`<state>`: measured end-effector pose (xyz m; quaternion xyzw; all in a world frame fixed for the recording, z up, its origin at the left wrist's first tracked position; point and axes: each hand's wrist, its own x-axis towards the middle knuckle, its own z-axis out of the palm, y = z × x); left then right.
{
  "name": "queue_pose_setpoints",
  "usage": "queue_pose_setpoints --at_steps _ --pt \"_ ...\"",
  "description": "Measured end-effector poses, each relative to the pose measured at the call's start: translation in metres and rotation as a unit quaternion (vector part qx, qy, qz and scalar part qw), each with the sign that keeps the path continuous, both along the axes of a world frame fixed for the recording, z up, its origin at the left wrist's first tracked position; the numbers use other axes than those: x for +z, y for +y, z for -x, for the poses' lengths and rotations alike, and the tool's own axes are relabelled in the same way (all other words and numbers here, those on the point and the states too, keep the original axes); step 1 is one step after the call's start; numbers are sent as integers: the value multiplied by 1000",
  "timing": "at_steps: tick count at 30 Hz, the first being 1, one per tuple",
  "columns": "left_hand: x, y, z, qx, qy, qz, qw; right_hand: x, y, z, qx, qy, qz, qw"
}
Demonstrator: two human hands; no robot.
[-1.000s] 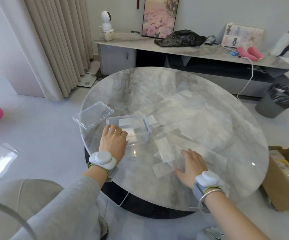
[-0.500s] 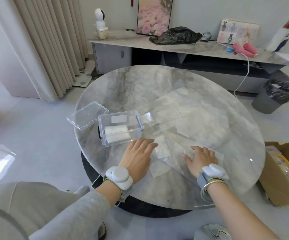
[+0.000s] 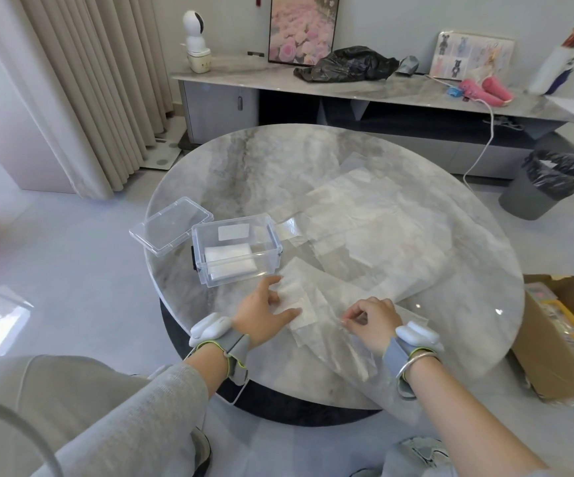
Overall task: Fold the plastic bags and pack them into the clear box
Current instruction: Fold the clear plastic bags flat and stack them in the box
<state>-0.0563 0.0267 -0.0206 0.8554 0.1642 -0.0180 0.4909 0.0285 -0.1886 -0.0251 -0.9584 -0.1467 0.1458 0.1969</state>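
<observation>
Between the left hand (image 3: 265, 313), pinching a small see-through bag (image 3: 294, 297), and the right hand (image 3: 370, 320), pinching the next bag's edge, pull flat, fold small, then drop it in the box (image 3: 237, 258) just beyond the left hand.

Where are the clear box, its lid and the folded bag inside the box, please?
clear box (image 3: 244, 285): head view, front wall.
lid (image 3: 172, 226): head view, flat middle.
folded bag (image 3: 229, 261): head view, top face.
</observation>
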Motion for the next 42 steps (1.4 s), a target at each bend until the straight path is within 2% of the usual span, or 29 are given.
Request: queue_pose_setpoints --at_steps 2,4,6,8,14,16,19,20,24,28,35,39,40,42 --pt "1 0 1 16 22 25 999 0 3 5 11 -10 -5 1000" --pt "1 2 2 29 35 34 998 -1 5 9 7 0 -48 999" --pt "-2 5 4 25 40 6 999 -3 5 11 -6 29 -79 996" --pt "-3 8 7 6 51 -26 998 -6 5 13 1 48 -56 997" --pt "-3 26 16 -44 75 -143 986 -8 5 12 41 21 -25 999" --pt "-2 30 19 -37 81 -92 992 -9 6 13 51 4 -13 999" --pt "3 32 28 -31 92 75 992 -12 9 12 51 -4 -4 999" --pt "2 33 30 -46 97 81 991 -13 11 11 53 -6 -2 999" --pt "-7 30 35 -99 92 -24 990 -14 11 9 50 -20 -12 998" --pt "-7 33 35 -115 77 -79 987 -18 10 9 59 -40 -18 997" --pt "2 42 36 -168 72 -201 962 -19 12 10 73 -63 -24 995" --pt "1 46 34 -110 86 -288 948 -16 15 12 85 -67 -19 994" --pt "1 46 34 -88 80 -284 951 -15 16 13 84 -66 -22 994" --pt "3 41 32 -34 61 -222 973 -13 18 15 86 -64 -24 994"
